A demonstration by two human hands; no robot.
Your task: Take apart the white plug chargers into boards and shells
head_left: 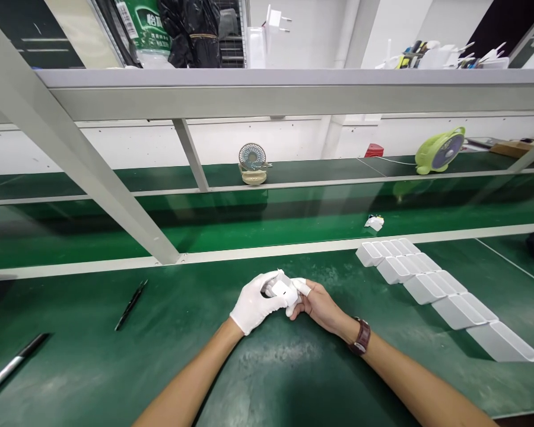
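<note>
A small white plastic block (285, 293) with a tiny dark slot or mark on its face is held between my two hands above the green table (267, 379). My left hand (254, 302), in a white glove, curls its thumb and fingers around the block's left side. On the other side, my right hand (317, 302) is closed against it, with white covers on some fingertips and a brown watch (360, 337) at the wrist. Fingers hide part of the block, so its exact kind does not show.
White plastic trays (460, 309) stand in a diagonal row at right. A black pen (131, 305) and a black-and-silver rod (13, 367) lie at left. A grey metal frame (115, 190) rises ahead; two fans, beige (253, 163) and green (440, 151), stand beyond.
</note>
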